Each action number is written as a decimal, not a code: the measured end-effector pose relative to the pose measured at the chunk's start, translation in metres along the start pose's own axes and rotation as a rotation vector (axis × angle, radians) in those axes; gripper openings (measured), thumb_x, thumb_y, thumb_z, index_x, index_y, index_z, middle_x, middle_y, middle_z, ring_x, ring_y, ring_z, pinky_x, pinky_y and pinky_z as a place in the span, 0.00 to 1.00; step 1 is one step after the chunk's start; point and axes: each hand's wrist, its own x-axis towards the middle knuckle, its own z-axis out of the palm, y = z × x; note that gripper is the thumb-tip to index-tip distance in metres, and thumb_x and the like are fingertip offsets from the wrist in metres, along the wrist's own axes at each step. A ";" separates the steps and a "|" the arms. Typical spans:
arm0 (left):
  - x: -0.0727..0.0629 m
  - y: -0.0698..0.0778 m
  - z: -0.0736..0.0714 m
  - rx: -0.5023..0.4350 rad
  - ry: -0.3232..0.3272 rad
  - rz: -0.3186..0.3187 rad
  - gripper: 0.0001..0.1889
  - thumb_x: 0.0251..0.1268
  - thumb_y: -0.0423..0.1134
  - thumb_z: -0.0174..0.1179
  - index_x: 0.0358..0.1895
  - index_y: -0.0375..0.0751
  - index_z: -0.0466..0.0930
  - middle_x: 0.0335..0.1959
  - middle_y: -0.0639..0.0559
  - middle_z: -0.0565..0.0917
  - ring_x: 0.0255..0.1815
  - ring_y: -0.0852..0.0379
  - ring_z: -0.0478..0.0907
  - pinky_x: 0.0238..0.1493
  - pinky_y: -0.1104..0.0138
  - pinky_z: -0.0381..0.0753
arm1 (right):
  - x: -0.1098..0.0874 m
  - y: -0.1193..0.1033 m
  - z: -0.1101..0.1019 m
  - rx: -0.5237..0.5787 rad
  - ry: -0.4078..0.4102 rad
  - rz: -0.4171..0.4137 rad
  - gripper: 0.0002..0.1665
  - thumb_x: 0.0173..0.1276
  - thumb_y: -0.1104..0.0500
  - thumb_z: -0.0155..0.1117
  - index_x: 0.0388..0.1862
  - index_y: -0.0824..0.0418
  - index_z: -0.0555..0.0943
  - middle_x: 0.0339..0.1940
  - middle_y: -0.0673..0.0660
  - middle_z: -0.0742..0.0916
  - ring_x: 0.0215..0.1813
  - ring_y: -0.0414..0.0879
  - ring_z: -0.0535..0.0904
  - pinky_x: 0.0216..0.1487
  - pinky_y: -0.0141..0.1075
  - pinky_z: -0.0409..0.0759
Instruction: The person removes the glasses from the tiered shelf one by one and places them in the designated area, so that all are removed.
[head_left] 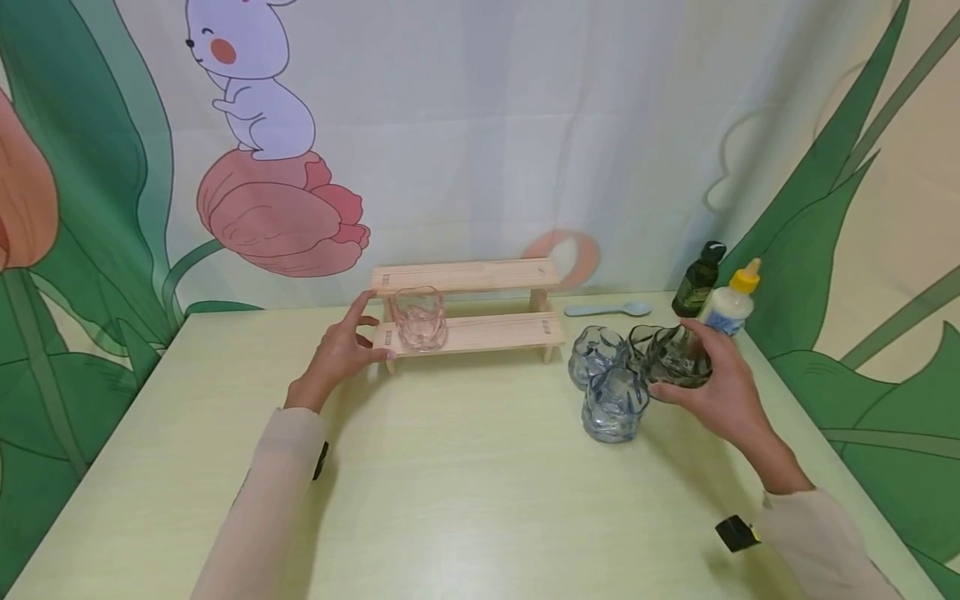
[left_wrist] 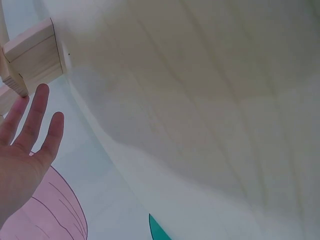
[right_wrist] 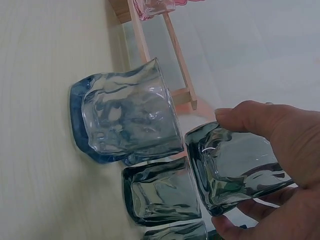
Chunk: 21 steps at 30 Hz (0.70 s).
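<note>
In the head view my right hand [head_left: 720, 392] grips a dark grey glass tumbler [head_left: 675, 358] by its sides. The right wrist view has this grey tumbler [right_wrist: 240, 165] tilted and raised off the table, beside another grey tumbler [right_wrist: 162, 192]. Two blue glass tumblers [head_left: 613, 408] stand close to its left. My left hand [head_left: 341, 354] is at the left end of a two-tier wooden stand [head_left: 495, 333], fingers spread. One fingertip meets the stand's corner [left_wrist: 17, 82] in the left wrist view. A pink glass tumbler [head_left: 422, 321] sits on the lower step's left side.
A pale blue spoon [head_left: 607, 309] lies at the back, right of the stand. Behind the right hand stand a dark green bottle [head_left: 697, 279] and a white bottle with a yellow cap [head_left: 731, 300]. A printed curtain [head_left: 465, 150] hangs along the table's back edge.
</note>
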 end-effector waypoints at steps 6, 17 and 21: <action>0.001 -0.001 0.000 -0.003 0.001 -0.005 0.57 0.55 0.38 0.75 0.81 0.61 0.41 0.67 0.39 0.76 0.53 0.39 0.84 0.46 0.52 0.81 | -0.005 0.006 -0.001 -0.001 0.002 -0.007 0.56 0.51 0.60 0.82 0.76 0.62 0.62 0.57 0.71 0.74 0.58 0.66 0.70 0.52 0.66 0.69; 0.002 -0.003 0.001 -0.008 0.003 0.004 0.57 0.55 0.37 0.75 0.81 0.61 0.41 0.67 0.39 0.77 0.52 0.38 0.84 0.46 0.52 0.82 | -0.014 0.025 0.011 -0.008 -0.035 0.006 0.56 0.50 0.60 0.82 0.75 0.66 0.62 0.54 0.71 0.75 0.55 0.65 0.71 0.50 0.64 0.70; 0.003 -0.003 0.001 -0.010 0.008 0.009 0.57 0.55 0.37 0.75 0.81 0.61 0.41 0.67 0.39 0.77 0.52 0.38 0.84 0.46 0.52 0.82 | -0.015 0.032 0.017 -0.006 -0.038 -0.023 0.56 0.48 0.60 0.83 0.74 0.67 0.63 0.50 0.69 0.76 0.53 0.63 0.71 0.51 0.62 0.69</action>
